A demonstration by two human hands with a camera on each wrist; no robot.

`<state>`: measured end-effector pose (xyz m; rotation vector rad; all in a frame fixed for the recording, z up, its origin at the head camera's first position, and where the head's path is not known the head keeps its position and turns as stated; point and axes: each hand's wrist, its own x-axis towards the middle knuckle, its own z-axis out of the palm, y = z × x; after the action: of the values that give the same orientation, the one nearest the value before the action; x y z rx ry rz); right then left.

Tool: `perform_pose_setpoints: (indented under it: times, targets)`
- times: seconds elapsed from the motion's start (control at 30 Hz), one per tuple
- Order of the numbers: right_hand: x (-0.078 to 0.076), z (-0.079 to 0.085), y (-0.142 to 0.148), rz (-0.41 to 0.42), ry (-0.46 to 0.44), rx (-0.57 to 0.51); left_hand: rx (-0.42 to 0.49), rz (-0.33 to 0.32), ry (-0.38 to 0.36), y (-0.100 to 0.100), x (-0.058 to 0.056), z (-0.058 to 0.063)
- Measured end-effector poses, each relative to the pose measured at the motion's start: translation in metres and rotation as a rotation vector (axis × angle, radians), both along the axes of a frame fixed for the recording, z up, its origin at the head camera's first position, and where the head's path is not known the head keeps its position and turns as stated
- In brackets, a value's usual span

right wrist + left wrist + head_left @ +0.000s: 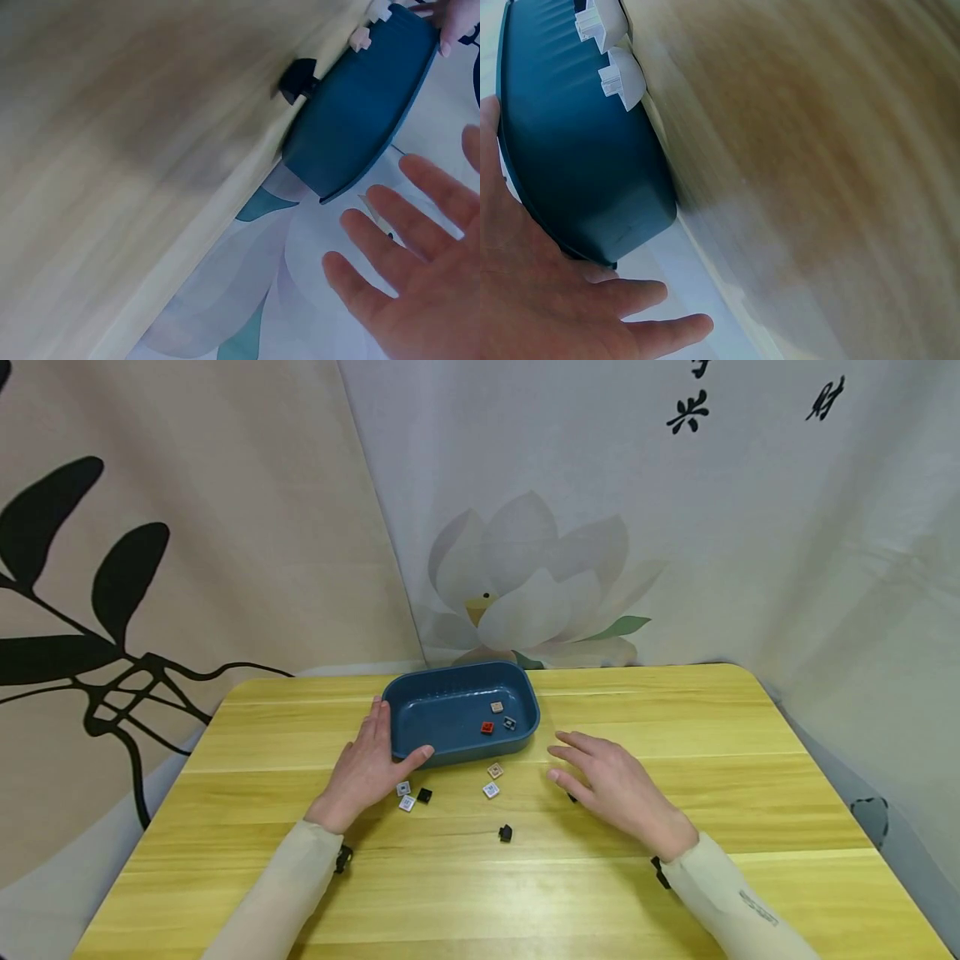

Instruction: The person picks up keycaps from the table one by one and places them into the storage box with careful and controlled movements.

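A dark blue rectangular dish (461, 756) stands near the table's back edge. My left hand (363, 768) rests against its left end, the thumb along the near rim and the fingers straight down the side. Inside lie a red piece (487, 727), a pale piece (497, 707) and a grey piece (510, 723), all small and square like keyboard switches. My right hand (618, 785) hovers right of the dish with fingers spread, holding nothing. Partly hidden under it is a black piece (572, 797). In the right wrist view, a black piece (298, 81) shows a stub.
In front of the dish lie white pieces (407, 803), a black square piece (424, 795), a beige piece (495, 770) and another white piece (491, 790). A black piece (506, 833) sits nearer the front. A printed curtain (600, 527) hangs behind the wooden table (525, 910).
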<state>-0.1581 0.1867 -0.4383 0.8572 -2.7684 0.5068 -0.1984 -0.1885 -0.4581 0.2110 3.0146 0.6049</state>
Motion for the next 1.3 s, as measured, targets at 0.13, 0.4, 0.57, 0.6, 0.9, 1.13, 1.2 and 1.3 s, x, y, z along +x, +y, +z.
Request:
perform_pose_setpoints:
  times: [0.13, 0.4, 0.57, 0.6, 0.9, 1.13, 1.2, 1.3]
  targets:
    - [0.003, -0.003, 0.003, 0.026, -0.017, 0.047, -0.002, -0.001, 0.001, -0.001, 0.0, 0.0]
    - [0.007, -0.009, 0.008, 0.087, -0.134, 0.131, 0.0, -0.002, -0.004, -0.001, 0.0, 0.0]
    - [0.009, -0.01, 0.01, 0.094, -0.239, 0.186, -0.003, 0.0, -0.009, -0.001, 0.0, 0.0]
    - [0.009, -0.01, 0.01, 0.09, -0.253, 0.194, -0.003, 0.001, -0.01, -0.001, 0.0, 0.0]
    - [0.011, -0.012, 0.011, 0.116, -0.208, 0.196, -0.004, 0.002, -0.014, -0.001, 0.0, 0.0]
    - [0.011, -0.014, 0.011, 0.136, -0.187, 0.163, -0.006, 0.004, -0.02, -0.001, 0.0, 0.0]
    - [0.011, -0.014, 0.011, 0.136, -0.187, 0.154, -0.007, 0.004, -0.021, -0.001, 0.0, 0.0]
    - [0.011, -0.014, 0.012, 0.142, -0.175, 0.144, -0.009, 0.004, -0.019, -0.001, 0.0, 0.0]
